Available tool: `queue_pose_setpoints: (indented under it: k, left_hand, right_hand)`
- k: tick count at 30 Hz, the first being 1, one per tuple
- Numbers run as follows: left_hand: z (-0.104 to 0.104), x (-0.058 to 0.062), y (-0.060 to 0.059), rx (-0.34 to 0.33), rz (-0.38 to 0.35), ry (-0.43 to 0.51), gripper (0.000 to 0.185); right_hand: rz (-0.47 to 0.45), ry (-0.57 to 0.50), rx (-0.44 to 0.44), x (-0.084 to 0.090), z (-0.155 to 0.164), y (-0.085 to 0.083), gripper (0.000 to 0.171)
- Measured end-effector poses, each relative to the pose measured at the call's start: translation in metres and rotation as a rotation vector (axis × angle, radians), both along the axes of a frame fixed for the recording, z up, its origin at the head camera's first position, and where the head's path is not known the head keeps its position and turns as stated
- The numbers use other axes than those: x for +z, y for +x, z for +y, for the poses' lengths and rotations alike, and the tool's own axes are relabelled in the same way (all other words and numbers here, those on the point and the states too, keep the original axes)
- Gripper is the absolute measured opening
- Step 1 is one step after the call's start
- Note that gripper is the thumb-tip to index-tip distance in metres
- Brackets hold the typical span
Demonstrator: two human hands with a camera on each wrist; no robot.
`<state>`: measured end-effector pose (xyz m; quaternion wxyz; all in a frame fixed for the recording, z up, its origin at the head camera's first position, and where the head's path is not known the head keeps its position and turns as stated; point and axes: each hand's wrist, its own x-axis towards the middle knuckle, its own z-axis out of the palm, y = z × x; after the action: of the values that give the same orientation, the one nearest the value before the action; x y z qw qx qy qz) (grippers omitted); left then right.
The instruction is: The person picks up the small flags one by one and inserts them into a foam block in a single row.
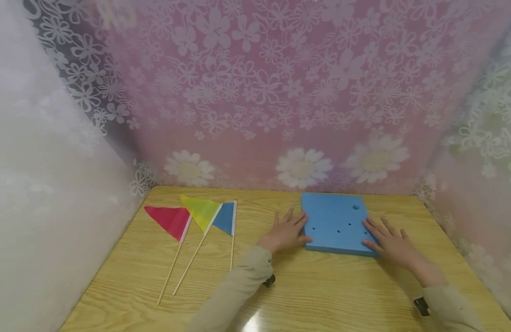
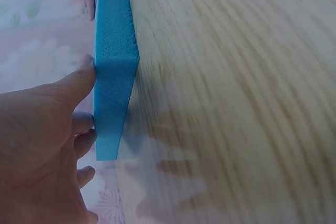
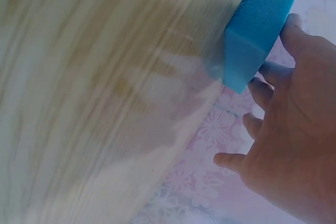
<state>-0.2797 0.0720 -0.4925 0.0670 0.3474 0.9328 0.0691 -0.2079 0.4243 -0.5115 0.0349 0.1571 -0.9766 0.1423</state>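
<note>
A blue foam slab (image 1: 332, 214) lies flat on the wooden table, with several small holes in its top and a larger one near its far right corner. My left hand (image 1: 285, 230) rests its thumb and fingertips along the slab's left edge, other fingers spread. On the opposite side, my right hand (image 1: 392, 242) touches the right edge, thumb and fingertips overlapping the top. In the left wrist view, the fingertips sit at the side of the slab (image 2: 113, 93). The right wrist view shows thumb and fingers at the slab's edge (image 3: 257, 24), the remaining fingers spread away from it.
To the left lie a red flag (image 1: 171, 222), a yellow flag (image 1: 202, 211) and a blue flag (image 1: 226, 218), each triangular on a thin wooden stick. The left sleeve (image 1: 234, 288) overlaps the blue flag's stick end. Flower-patterned walls enclose the table (image 1: 322, 290) behind and at both sides.
</note>
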Motion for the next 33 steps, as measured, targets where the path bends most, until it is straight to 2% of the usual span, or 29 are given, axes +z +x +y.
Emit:
queue_pose_setpoints:
  k: [5, 11, 18, 23, 27, 33]
  left_hand:
    - [-0.013, 0.001, 0.0, -0.006, -0.038, 0.028, 0.077]
    - [-0.026, 0.001, 0.0, -0.015, -0.042, 0.036, 0.076]
    - [-0.045, -0.001, 0.001, -0.01, -0.076, 0.085, 0.077]
    - [-0.054, -0.002, 0.002, -0.005, -0.061, 0.067, 0.077]
    - [-0.064, 0.001, 0.004, -0.009, -0.055, 0.072, 0.076]
    - [-0.08, 0.003, 0.006, -0.015, -0.065, 0.078, 0.076]
  right_hand:
    - [0.012, -0.005, 0.016, 0.007, -0.014, 0.003, 0.075]
    - [-0.011, 0.003, 0.026, 0.016, -0.028, 0.004, 0.076]
    - [-0.026, 0.019, 0.044, 0.013, -0.039, 0.001, 0.075]
    - [-0.004, 0.017, 0.058, 0.013, -0.049, 0.001, 0.074]
    - [0.028, 0.019, 0.073, 0.009, -0.055, 0.0, 0.073]
    - [0.018, 0.011, 0.072, 0.011, -0.073, 0.002, 0.073]
